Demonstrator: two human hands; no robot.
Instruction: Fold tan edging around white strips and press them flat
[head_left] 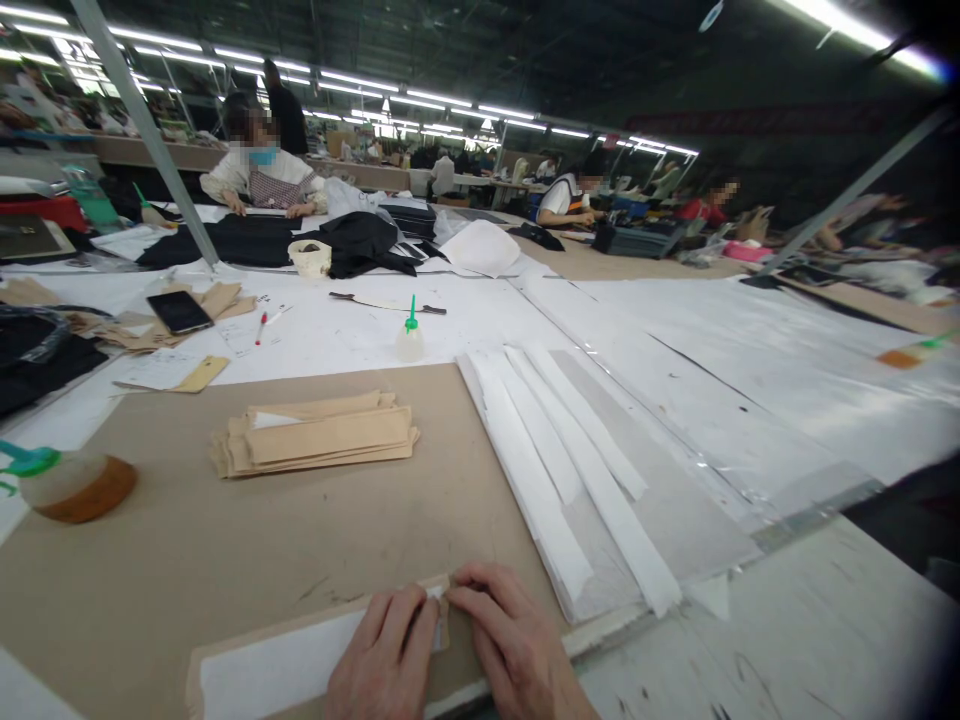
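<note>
A tan strip of fabric-like material (193, 680) lies along the near edge of the brown board, with a white strip (270, 668) laid on top of it. My left hand (386, 650) presses on the right part of the white strip, its fingers bent and close together. At the strip's right end, my right hand (517, 640) pinches the tan edge between thumb and fingers. The fingertips of both hands nearly meet there. Farther up the board sits a stack of similar tan strips (330, 437).
Several loose white strips (622, 520) lie to the right. A bottle of amber liquid (82, 485) leans at the left of the brown board (165, 540). Beyond are a small green-tipped bottle (410, 342), a phone (180, 312) and a red pen (261, 328). A masked person (262, 185) works opposite.
</note>
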